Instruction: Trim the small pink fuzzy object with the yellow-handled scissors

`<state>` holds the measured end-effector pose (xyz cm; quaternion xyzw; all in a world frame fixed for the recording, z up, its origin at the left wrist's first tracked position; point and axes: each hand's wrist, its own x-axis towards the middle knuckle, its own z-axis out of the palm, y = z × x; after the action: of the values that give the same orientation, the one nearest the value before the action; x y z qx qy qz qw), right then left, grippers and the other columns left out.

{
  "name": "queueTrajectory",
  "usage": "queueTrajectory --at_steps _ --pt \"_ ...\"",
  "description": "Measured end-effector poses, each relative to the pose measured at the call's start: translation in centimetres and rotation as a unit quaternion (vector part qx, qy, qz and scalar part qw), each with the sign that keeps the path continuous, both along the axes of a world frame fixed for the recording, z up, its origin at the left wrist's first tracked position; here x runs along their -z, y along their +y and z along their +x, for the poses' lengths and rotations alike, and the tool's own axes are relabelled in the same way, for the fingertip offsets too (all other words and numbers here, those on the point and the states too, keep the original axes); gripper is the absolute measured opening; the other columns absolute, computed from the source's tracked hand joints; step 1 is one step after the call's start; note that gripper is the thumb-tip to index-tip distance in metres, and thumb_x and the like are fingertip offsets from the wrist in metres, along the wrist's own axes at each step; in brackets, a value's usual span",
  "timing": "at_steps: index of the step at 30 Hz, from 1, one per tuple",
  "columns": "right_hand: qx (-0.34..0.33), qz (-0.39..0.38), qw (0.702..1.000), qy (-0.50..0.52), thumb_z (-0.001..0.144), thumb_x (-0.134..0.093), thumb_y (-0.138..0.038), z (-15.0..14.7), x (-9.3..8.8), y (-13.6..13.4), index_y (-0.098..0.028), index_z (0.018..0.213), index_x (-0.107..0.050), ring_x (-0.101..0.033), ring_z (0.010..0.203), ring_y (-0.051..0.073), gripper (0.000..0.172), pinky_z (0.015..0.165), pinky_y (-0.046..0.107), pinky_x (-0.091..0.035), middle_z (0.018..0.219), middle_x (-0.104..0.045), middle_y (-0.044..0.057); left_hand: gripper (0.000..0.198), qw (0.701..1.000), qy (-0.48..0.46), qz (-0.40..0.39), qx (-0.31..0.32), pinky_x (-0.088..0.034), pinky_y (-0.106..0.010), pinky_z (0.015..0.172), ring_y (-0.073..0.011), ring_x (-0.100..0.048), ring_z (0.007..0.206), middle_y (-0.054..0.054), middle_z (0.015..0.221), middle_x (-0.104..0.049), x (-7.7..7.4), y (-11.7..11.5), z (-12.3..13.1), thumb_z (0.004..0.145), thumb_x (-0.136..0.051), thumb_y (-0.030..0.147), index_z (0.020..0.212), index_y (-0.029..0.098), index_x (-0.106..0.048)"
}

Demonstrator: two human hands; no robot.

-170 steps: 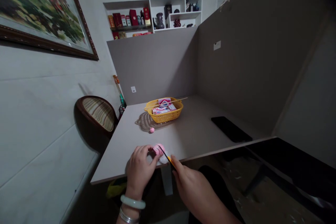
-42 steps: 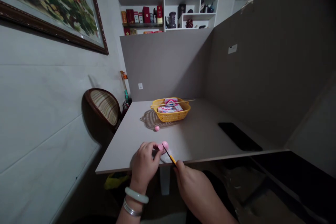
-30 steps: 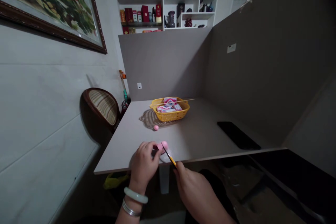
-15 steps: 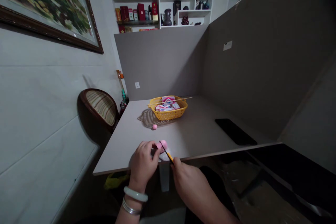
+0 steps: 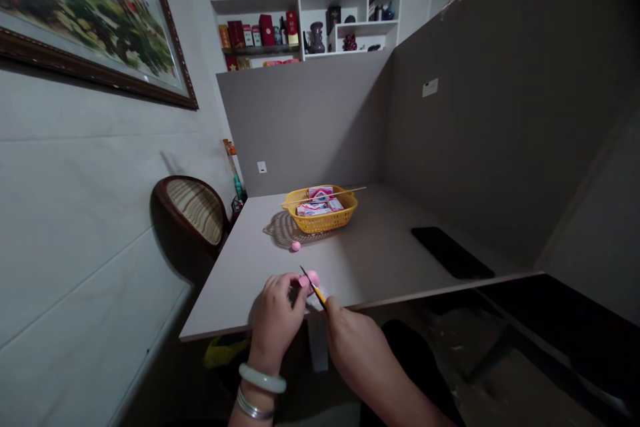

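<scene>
My left hand, a pale bangle and silver bracelets at its wrist, pinches a flat pink clay-like piece between thumb and fingers. Right beside that piece is a rounded pink lump; whether the two are joined I cannot tell. My right hand is closed around a slim tool with a yellow handle and a thin dark blade. The blade lies across the pink material, its tip pointing up and left. Clear plastic shows under the work, partly hidden by my hands. Farther back rests a small pink ball.
A yellow basket holding pink-and-white packets stands at the back of the table, a thin stick across its rim. To the right lies a flat black object. Grey partitions rise behind and right; a chair stands left.
The view has shifted slightly, so the scene sits a little lower. Both hands keep their grips, and the blade stays across the pink material at a slightly steeper angle.
</scene>
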<state>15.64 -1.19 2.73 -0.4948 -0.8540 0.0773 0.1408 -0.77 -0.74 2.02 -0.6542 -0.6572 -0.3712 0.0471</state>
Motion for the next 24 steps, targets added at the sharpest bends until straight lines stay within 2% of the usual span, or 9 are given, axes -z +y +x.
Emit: queueTrajectory --at_steps 4,9,17,24 --pt "-0.010 0.024 1.000 0.000 0.086 -0.041 0.001 0.4 0.7 -0.3 -0.017 0.097 -0.052 -0.068 0.064 0.016 0.024 0.050 0.024 -0.028 0.078 -0.071 0.006 0.021 1.000 0.008 0.002 0.001 -0.049 -0.035 0.080 -0.0224 -0.061 0.092 -0.005 0.093 -0.067 0.3 0.1 -0.1 0.095 -0.051 0.039 0.094 0.022 -0.062" --pt "-0.014 0.034 0.999 -0.014 0.091 -0.040 -0.002 1.7 2.1 -1.1 -0.019 0.096 -0.052 -0.068 0.063 0.018 0.021 0.048 0.029 -0.022 0.076 -0.070 0.003 0.022 1.000 0.008 0.010 0.006 -0.049 -0.033 0.077 -0.0211 -0.061 0.089 -0.005 0.092 -0.067 0.3 0.0 -0.2 0.095 -0.051 0.041 0.094 0.022 -0.063" --pt "0.000 0.028 0.999 -0.032 0.090 -0.043 -0.005 0.0 -0.3 0.3 -0.017 0.098 -0.053 -0.070 0.067 0.020 0.018 0.047 0.029 -0.023 0.076 -0.072 0.005 0.020 0.999 0.040 0.029 -0.011 -0.049 -0.032 0.075 -0.0216 -0.062 0.088 -0.004 0.089 -0.067 0.3 0.1 0.0 0.094 -0.051 0.038 0.091 0.023 -0.062" --pt "-0.004 0.020 1.000 -0.011 0.091 -0.041 -0.002 0.0 0.6 0.2 -0.017 0.102 -0.052 -0.070 0.068 0.018 0.021 0.049 0.028 -0.023 0.082 -0.072 0.004 0.021 0.998 0.044 0.044 -0.006 -0.049 -0.034 0.076 -0.0222 -0.062 0.090 -0.005 0.092 -0.067 0.7 0.1 -0.1 0.095 -0.051 0.042 0.094 0.023 -0.061"
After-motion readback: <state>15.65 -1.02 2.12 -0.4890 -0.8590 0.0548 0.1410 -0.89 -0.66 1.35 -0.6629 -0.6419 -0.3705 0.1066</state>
